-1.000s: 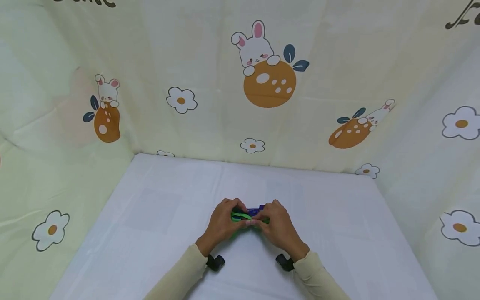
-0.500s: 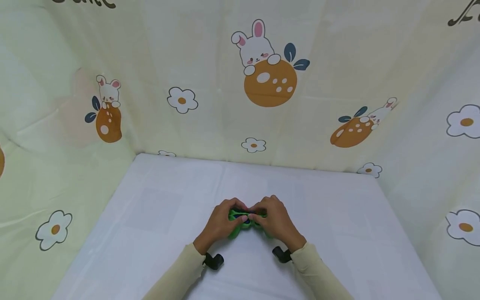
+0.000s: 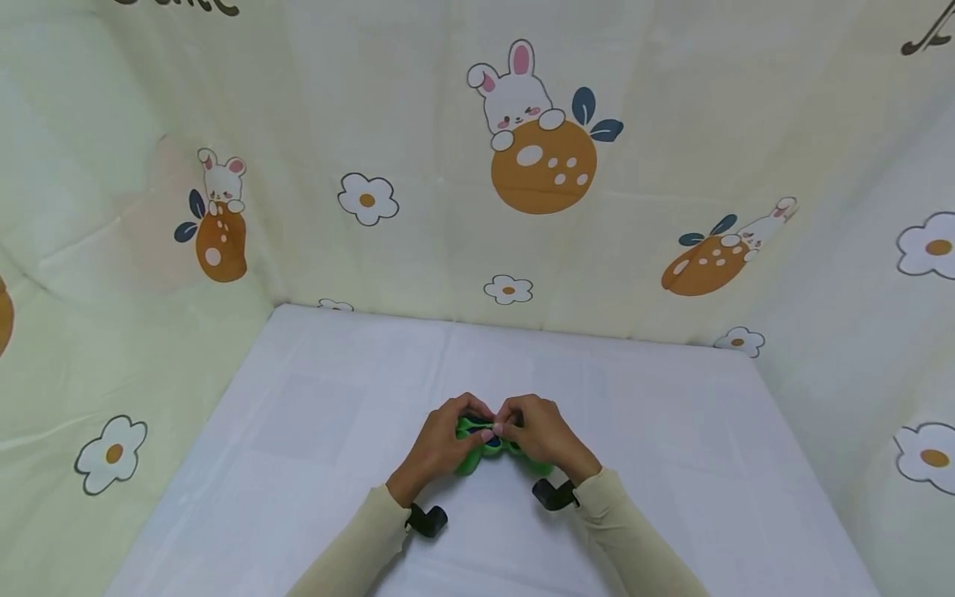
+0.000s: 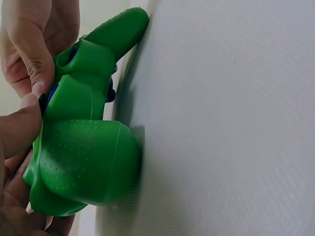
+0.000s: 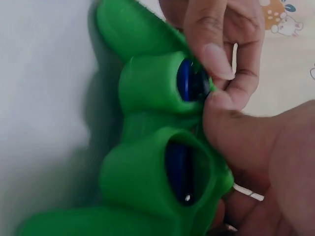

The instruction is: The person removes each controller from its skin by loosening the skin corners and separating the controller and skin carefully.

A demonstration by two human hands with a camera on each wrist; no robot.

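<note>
A green silicone controller cover with dotted grips sits around a blue game controller, whose blue shows through the cover's round openings in the right wrist view. My left hand holds the cover's left side, thumb on the near side and fingers on the far side. My right hand pinches the cover's edge near the middle, its thumb close to the left hand's fingertips. Both thumb tips nearly meet in the left wrist view. The right grip of the cover hangs uncovered below the right hand. Much of the controller is hidden.
A white cloth-covered table lies under the hands. Behind and beside it hangs a cream curtain printed with rabbits, oranges and flowers. A black wrist camera is strapped beneath each forearm.
The cover has come over the blue part seen at the far edge a second ago. My right hand has shifted from the right end toward the middle; the left hand keeps its place.
</note>
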